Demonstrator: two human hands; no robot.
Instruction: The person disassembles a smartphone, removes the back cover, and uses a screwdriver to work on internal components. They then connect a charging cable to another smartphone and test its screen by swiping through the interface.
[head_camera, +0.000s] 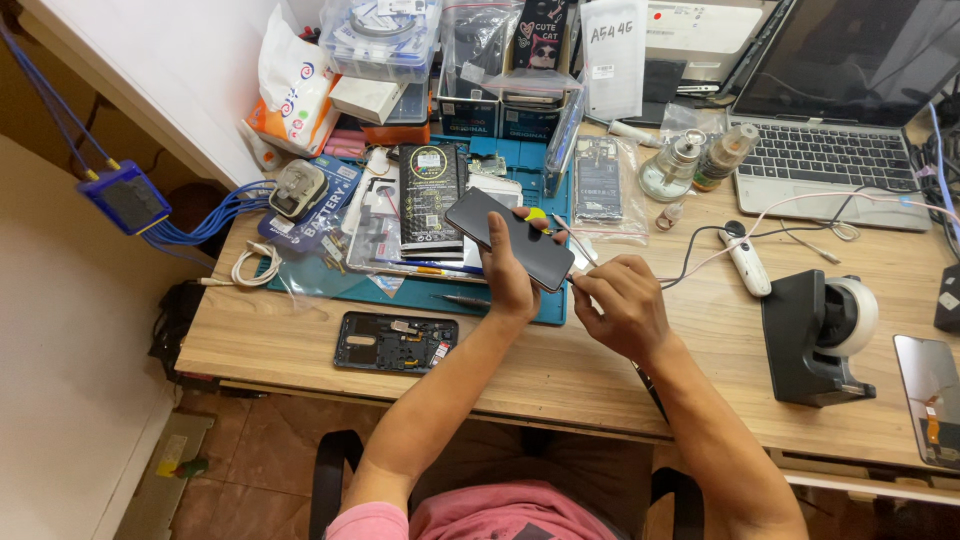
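- Above the blue work mat (400, 290), the left hand (508, 280) is clamped around a dark phone (510, 238), holding it tilted with its glossy side up, just off the tabletop (560, 360).
- At the phone's lower right edge, the right hand (622, 305) has its fingers pinched together on a thin metal tool (572, 240), whose tip sits against the phone's edge.
- To do this well, I judge the left hand should grip the phone's sides firmly without pressing on the glass, while the tool works at a shallow angle with light force.
- An opened phone back frame (396, 342) lies on the tabletop near the left forearm, well apart from the hands.
- A black tape dispenser (820, 335) stands to the right, and a laptop (835, 110) sits behind it.
- The tool's tip and exactly where it meets the phone are too small to make out.
- The phone's underside is hidden.
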